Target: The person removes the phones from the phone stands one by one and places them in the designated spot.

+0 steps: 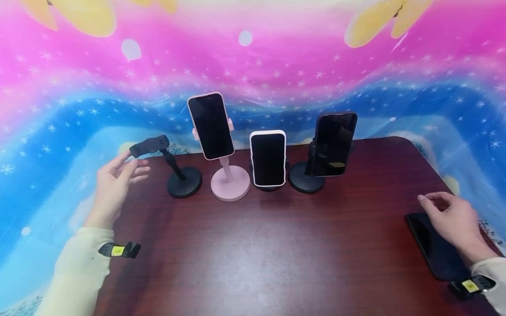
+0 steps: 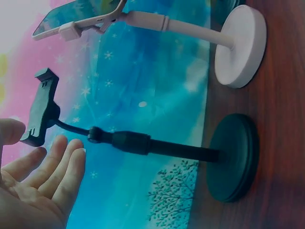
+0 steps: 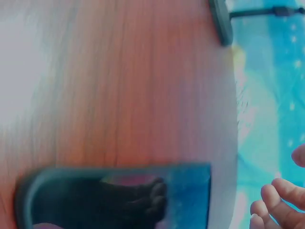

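One black phone [image 1: 435,253] lies flat, screen up, near the right edge of the dark red table [image 1: 276,245]. The right hand [image 1: 452,219] hangs over its far end, fingers loosely bent, a gap between them and the thumb, gripping nothing. Should the phone be lifted, its long edges would likely give the surest hold.

Across the table, the left hand [image 1: 114,184] is at the outer end of the clamp [image 1: 150,145] on a black stand [image 1: 185,182] with no phone in it. Its thumb and fingers are spread; whether they touch the clamp cannot be told for certain. The neck is thin and jointed, so a light touch, the round base kept flat, seems wiser than a shove at the tip.

Next come a pink stand [image 1: 230,183] bearing a pink-edged phone [image 1: 211,126], then a white-edged phone [image 1: 269,159], then another black stand [image 1: 306,181] with a dark phone [image 1: 335,142]. Behind hangs a patterned cloth [image 1: 253,66].

The yellow label [image 1: 117,251] on the left wrist strap [image 1: 132,250] and that on the right wrist strap [image 1: 458,289] are too small to read; no brand shows on the phones.
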Available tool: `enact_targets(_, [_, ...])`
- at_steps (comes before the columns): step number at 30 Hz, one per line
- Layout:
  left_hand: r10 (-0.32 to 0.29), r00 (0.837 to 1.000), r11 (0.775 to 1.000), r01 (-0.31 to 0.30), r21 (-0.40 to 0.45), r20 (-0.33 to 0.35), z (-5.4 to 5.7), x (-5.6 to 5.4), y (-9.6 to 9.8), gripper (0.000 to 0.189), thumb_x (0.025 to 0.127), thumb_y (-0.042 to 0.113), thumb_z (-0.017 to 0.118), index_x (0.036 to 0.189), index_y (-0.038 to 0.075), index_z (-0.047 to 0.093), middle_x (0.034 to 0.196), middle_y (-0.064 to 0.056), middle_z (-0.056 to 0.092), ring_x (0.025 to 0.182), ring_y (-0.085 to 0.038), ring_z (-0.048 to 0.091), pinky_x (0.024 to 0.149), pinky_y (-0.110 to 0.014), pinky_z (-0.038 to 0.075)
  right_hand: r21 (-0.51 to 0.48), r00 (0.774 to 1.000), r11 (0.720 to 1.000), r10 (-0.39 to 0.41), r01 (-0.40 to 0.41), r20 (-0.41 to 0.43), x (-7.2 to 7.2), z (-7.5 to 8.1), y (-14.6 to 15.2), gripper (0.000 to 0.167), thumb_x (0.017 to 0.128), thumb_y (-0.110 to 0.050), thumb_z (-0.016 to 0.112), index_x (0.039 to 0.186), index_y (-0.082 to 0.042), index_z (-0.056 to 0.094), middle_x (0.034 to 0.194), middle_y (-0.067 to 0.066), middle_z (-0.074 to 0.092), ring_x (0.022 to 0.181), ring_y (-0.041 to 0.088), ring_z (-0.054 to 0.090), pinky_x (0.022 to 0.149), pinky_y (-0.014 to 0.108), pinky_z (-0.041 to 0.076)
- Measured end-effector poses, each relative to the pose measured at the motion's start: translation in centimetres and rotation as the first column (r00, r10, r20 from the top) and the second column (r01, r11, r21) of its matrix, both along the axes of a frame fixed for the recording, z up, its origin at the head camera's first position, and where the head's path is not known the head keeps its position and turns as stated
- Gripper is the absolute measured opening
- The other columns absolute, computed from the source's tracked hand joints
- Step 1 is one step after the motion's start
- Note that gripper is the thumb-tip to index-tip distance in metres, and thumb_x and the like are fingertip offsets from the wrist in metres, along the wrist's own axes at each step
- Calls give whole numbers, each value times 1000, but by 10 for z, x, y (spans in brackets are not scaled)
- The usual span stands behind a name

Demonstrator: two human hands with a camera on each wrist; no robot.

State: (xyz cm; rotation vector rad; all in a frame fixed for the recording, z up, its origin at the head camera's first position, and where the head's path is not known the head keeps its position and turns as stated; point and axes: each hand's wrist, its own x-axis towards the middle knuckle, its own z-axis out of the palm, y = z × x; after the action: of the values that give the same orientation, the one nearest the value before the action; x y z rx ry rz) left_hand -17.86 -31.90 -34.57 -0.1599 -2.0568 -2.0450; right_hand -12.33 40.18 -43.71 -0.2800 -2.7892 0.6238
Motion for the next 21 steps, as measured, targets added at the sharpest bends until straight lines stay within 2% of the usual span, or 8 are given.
enact_targets(3, [14, 1000, 1000, -14, -11, 10, -3, 5, 3, 56, 104, 13, 56, 153, -3, 37, 99, 7, 77, 89, -6, 75, 76, -18, 62, -59, 995, 995, 83, -86, -63, 2, 5, -8, 33, 99, -28, 64, 112, 2, 69, 79, -15, 68, 67, -22, 42, 52, 12, 36])
enact_targets(6, [18, 1000, 1000, -18, -25, 17, -6, 10, 5, 52, 104, 15, 56, 151, -4, 41, 101, 8, 77, 90, -6, 75, 77, -17, 61, -102, 985, 983, 142, -153, -101, 6, 10, -16, 26, 98, -23, 65, 111, -1, 70, 80, -44, 47, 69, -26, 43, 54, 10, 38])
enact_targets(9, [11, 1000, 999, -10, -37, 18, -8, 16, 8, 41, 105, 15, 55, 143, -1, 52, 102, 8, 76, 91, -5, 75, 77, -17, 61, -112, 980, 978, 163, -176, -113, 8, 14, -29, 24, 98, -23, 66, 110, -3, 71, 79, -47, 46, 70, -26, 44, 55, 9, 38])
enact_targets(13, [-23, 1000, 998, 23, -61, 14, -10, 23, 14, 27, 105, 16, 54, 129, 8, 63, 104, 8, 76, 94, -5, 74, 79, -18, 61, -121, 975, 972, 186, -200, -120, 10, 19, -47, 21, 97, -23, 67, 108, -5, 71, 79, -44, 49, 70, -23, 47, 56, 10, 39])
enact_targets(21, [-40, 998, 990, 45, -133, 39, -16, 35, 32, 30, 105, 19, 55, 132, 6, 63, 106, 9, 75, 96, -5, 74, 81, -17, 61, -151, 961, 954, 240, -260, -139, 15, 24, -85, 16, 97, -22, 68, 106, -10, 72, 83, -33, 59, 70, -17, 54, 60, 10, 42])
